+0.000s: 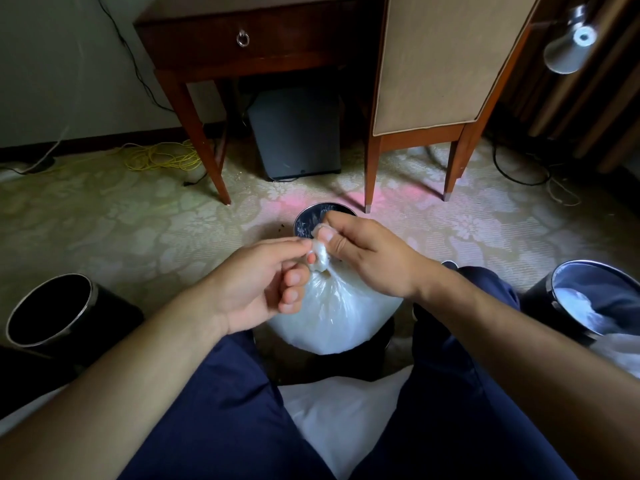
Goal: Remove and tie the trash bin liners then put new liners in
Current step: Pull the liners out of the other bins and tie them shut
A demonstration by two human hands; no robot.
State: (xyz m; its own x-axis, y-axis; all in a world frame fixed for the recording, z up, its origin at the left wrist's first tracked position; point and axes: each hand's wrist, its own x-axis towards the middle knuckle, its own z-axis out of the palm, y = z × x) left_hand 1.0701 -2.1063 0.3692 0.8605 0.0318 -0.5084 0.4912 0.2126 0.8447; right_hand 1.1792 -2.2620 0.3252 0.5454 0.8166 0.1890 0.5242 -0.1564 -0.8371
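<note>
One white liner bag (332, 317), full and rounded, sits in the mouth of a black bin (386, 344) on the floor between the person's knees; only a dark strip of that bin shows under and beside the bag. The bag's top is gathered into a twisted neck (320, 259) that stands up from its middle. Both hands meet at that neck. The left hand (256, 289) has a narrow grip, thumb and forefinger pinching the plastic from the left, with the other fingers curled below against the bag. The right hand (367, 258) pinches the upper end of the neck from the right, its thumb pressed on the plastic.

Just behind the hands stands a second bin (304, 220), with shiny crinkled plastic showing in its mouth. A third bin (114, 313) stands at the far left, tilted toward the camera, its inside dark. A fourth bin (535, 303) at the far right holds a pale liner (588, 306) with something white in it.

Navy trousers (225, 410) cover both legs, and white bedding (339, 410) lies between them. All the bins rest on a pale patterned carpet (138, 230). Farther back are a dark wooden desk (207, 32) with a ring-pull drawer, a grey box (298, 133) under it, a padded chair (443, 64), a tangled yellow cable (162, 157) and a lamp (568, 46).
</note>
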